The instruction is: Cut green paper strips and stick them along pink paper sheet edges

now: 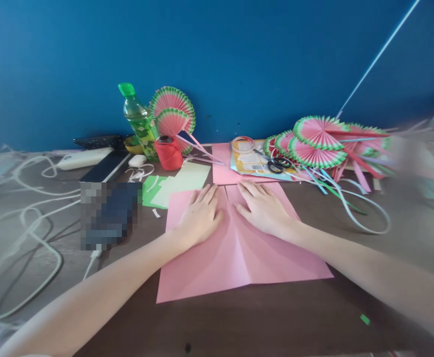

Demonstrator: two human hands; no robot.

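Observation:
A pink sheet of paper (239,258) lies on the dark brown table (261,322), with a crease running down its middle. My left hand (200,218) rests flat on the sheet's upper left half, fingers stretched out and pointing away from me. My right hand (263,208) lies flat on the upper right half, fingers extended toward the crease. Neither hand holds anything; both press on the paper near its far edge.
Behind the sheet lie green paper pieces (179,186), another pink sheet (222,171), a red tape roll (169,152), a green-capped bottle (139,121), scissors (279,163) and pink-green paper fans (317,141). A blurred-out dark device (108,213) and white cables (27,233) lie left.

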